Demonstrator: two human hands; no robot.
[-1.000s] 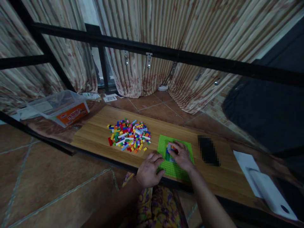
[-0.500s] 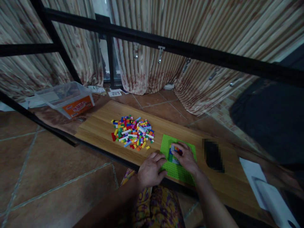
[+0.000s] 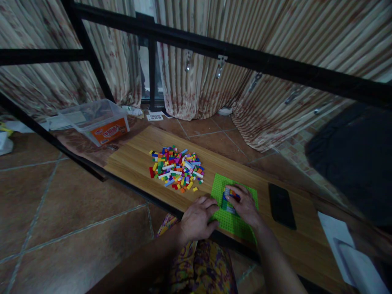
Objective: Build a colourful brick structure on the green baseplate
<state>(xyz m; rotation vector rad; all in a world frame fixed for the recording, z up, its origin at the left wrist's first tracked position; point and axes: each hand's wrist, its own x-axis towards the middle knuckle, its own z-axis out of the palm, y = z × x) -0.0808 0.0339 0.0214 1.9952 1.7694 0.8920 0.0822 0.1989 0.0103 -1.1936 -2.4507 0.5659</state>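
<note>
A green studded baseplate (image 3: 219,183) lies on the wooden board (image 3: 131,153) in front of me. On it stands a small block of blue, grey and mixed-colour toy bricks (image 3: 228,207). My right hand (image 3: 246,205) reaches over this block from the right, its thumb and fingers closed round the upper bricks; the palm side is hidden. At the baseplate's left front edge rests my left hand (image 3: 199,219), fingers stretched forward and thumb apart, with nothing seen in it. Left of the baseplate is a loose pile of small coloured bricks (image 3: 177,168).
A black phone (image 3: 281,206) lies right of the baseplate, with white paper (image 3: 335,230) beyond it. The clear plastic box (image 3: 110,131) with an orange label stands at the far left. A black metal bar (image 3: 214,43) crosses in front of the curtains (image 3: 196,90).
The whole view has shifted slightly, so everything sits a little further right. Both hands keep nearly the same places on the baseplate and bricks.
</note>
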